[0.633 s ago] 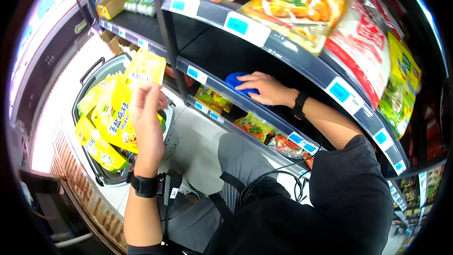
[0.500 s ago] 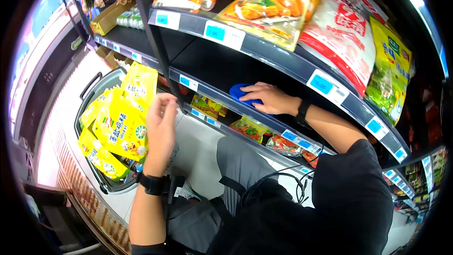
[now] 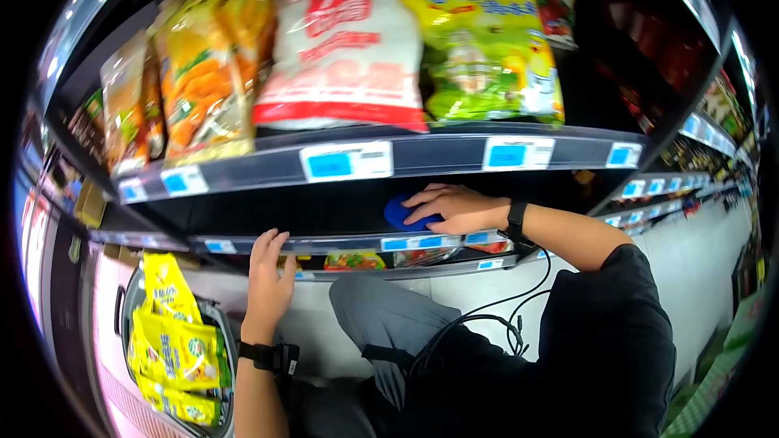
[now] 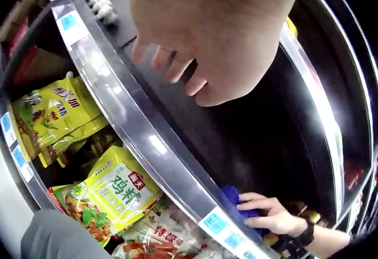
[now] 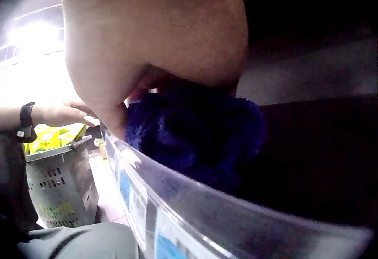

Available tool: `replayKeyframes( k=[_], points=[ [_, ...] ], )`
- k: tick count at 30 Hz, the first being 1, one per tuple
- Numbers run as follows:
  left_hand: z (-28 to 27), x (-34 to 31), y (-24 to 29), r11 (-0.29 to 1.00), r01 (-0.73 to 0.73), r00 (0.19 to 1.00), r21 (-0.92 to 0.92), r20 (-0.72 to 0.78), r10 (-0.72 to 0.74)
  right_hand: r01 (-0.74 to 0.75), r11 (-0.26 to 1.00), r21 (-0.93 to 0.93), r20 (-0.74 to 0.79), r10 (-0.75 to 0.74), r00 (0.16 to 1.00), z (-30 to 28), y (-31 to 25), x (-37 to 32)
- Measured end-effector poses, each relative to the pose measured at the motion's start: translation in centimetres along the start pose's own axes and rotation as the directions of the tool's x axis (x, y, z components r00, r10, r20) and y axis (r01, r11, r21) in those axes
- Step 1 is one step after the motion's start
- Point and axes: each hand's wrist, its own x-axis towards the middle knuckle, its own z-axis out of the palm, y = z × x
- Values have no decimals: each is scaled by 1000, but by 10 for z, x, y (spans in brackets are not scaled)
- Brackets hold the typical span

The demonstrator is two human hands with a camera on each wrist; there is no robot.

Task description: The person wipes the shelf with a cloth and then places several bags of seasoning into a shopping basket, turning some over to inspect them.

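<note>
In the head view my right hand (image 3: 464,209) is on a blue cloth (image 3: 398,212) near the front lip of the dark middle shelf (image 3: 268,209). The right wrist view shows this fuzzy cloth (image 5: 195,138) bunched under the palm, with the thumb curled down at its side. My left hand (image 3: 270,280) is raised by the same shelf's front edge, holding nothing. Its fingers are spread in the head view and loosely bent in the left wrist view.
Bags, among them a red-and-white one (image 3: 341,49) and a green-yellow one (image 3: 487,40), stand on the shelf above. Seasoning packets (image 4: 115,191) lie on the lower shelf. A grey basket (image 5: 62,182) with yellow packets (image 3: 174,349) stands at the left. Cables (image 3: 487,312) hang by my lap.
The head view has swung to the right, so the basket now sits lower left. My left hand has moved from beside the basket to the shelf edge. The right hand stays on the cloth.
</note>
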Motion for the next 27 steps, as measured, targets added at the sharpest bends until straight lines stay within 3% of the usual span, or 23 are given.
replayKeyframes(
  k=[2,4,6,12,15,18,20,24,25,27],
  points=[
    [15,7,8,981,-96,992,169,93,81,-110,994,26,-3,111,994,-11,1,-32],
    [23,14,22,948,-165,960,273,263,91,-212,976,55,-2,212,977,-15,5,-64],
    [33,19,30,918,-227,934,326,341,110,-362,930,57,-44,365,930,-14,15,-93],
    [57,20,37,914,-235,930,331,348,113,-603,771,202,-173,634,753,-23,35,-168],
    [60,22,38,916,-223,938,334,328,109,-615,767,185,-204,642,739,-22,53,-186],
    [62,22,37,925,-206,941,320,324,97,-680,711,181,-233,703,672,-17,49,-186],
    [65,20,39,918,-200,953,342,287,100,-775,631,-23,-371,715,593,-8,46,-181],
    [63,12,42,888,-242,942,391,314,119,-817,519,-249,-328,749,576,8,71,-174],
    [62,11,43,881,-256,935,397,335,120,-836,505,-213,-234,805,546,1,72,-169],
    [66,7,42,878,-248,938,409,326,113,-837,513,-190,-268,793,547,13,107,-166]
  ],
)
